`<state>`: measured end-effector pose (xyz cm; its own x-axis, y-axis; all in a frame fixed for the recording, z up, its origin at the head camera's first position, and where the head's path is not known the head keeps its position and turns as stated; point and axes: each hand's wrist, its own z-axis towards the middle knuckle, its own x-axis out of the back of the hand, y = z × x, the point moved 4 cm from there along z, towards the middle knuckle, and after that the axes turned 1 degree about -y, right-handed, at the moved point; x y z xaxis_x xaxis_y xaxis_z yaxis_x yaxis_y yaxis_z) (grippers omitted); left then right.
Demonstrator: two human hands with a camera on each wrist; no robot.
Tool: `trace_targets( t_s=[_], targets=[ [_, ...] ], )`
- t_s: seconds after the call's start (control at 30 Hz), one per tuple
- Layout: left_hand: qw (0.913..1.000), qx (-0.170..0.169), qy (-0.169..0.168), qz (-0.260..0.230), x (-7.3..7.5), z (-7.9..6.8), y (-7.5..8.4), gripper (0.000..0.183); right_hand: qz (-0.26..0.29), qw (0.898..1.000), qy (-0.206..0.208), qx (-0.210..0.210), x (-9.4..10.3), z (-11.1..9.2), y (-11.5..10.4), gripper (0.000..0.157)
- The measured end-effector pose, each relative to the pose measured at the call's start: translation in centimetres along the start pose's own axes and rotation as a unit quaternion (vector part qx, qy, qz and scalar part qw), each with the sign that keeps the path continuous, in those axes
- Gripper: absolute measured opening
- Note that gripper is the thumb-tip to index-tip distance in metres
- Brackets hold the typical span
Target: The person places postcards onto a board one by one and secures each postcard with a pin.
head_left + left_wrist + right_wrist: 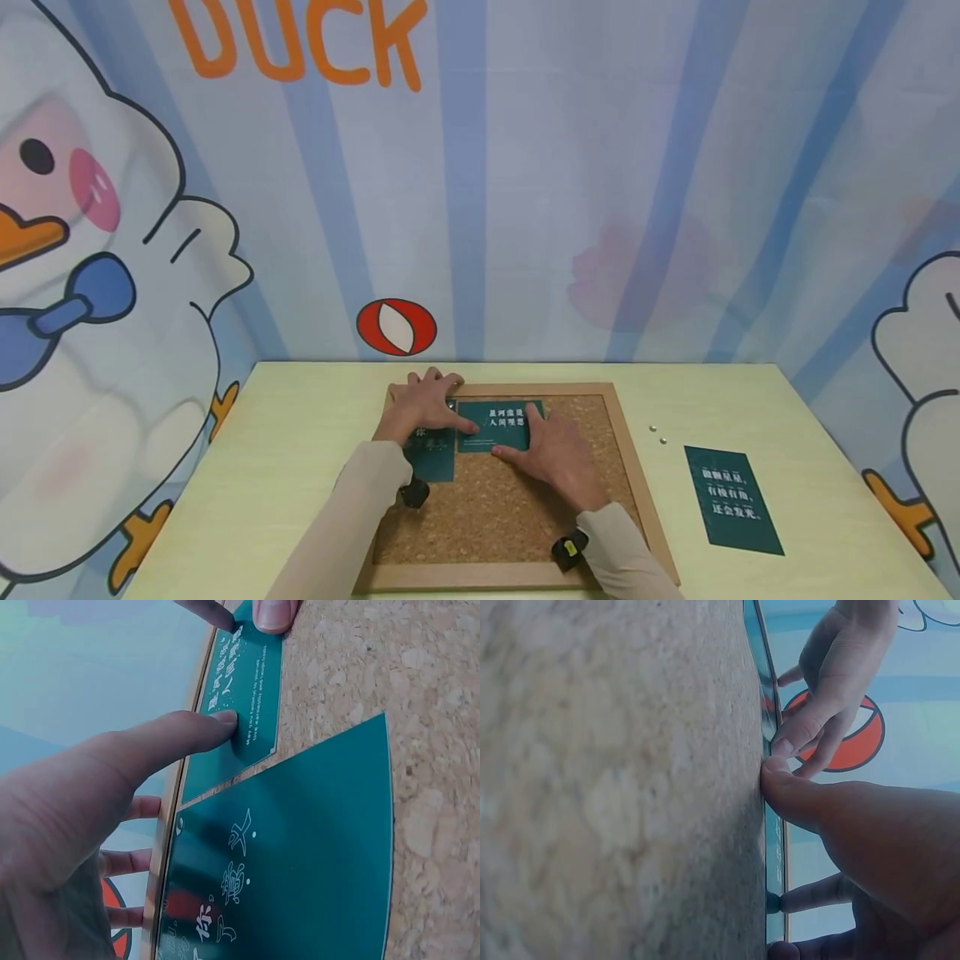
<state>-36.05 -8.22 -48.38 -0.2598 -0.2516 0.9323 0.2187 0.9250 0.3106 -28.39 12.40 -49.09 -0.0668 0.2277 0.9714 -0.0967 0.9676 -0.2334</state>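
Observation:
A dark green card (495, 444) with white writing lies sideways near the top of a wood-framed corkboard (480, 525). My left hand (423, 406) reaches over the board's top edge, its straight thumb (202, 729) pressing the card's left part and its other fingers spread at the frame. My right hand (561, 454) rests at the card's right part, thumb at the lower edge and index finger near the upper right corner. Left of this card, a second green card (435, 468) stands upright on the cork, partly covered by my left hand, with a small round pin (180, 823) near its top corner.
On the pale table (285, 467), right of the board, a third green card (733, 500) lies tilted. Small shiny pins (663, 441) lie between it and the board. Behind the table hangs a blue striped backdrop (525, 208) with cartoon ducks.

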Motion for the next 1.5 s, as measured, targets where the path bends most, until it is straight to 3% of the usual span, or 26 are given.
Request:
trace_targets(
  t_s=[0.7, 0.87, 1.13, 1.33, 1.5],
  targets=[
    [1.0000, 0.007, 0.004, -0.005, 0.2, -0.2, 0.2, 0.095, 0.004, 1.000, 0.011, 0.006, 0.2, -0.2, 0.0, 0.097],
    [0.9998, 0.010, 0.005, -0.013, 0.1, -0.1, 0.1, 0.094, 0.042, 0.999, 0.002, 0.010, 0.4, -0.2, 0.5, 0.093],
    [0.9994, 0.026, -0.002, -0.021, -0.7, 0.5, -0.4, 0.095, 0.106, 0.994, -0.010, 0.020, 1.6, -0.1, 2.8, 0.082],
    [0.9994, 0.025, -0.007, -0.024, -0.1, 0.1, 0.0, 0.093, 0.114, 0.993, 0.018, 0.036, 3.8, -0.4, 5.5, 0.068],
    [0.9993, 0.025, -0.005, -0.027, -0.8, 0.8, -0.4, 0.095, 0.108, 0.992, 0.046, 0.043, 5.4, -1.0, 8.4, 0.060]
  ],
)
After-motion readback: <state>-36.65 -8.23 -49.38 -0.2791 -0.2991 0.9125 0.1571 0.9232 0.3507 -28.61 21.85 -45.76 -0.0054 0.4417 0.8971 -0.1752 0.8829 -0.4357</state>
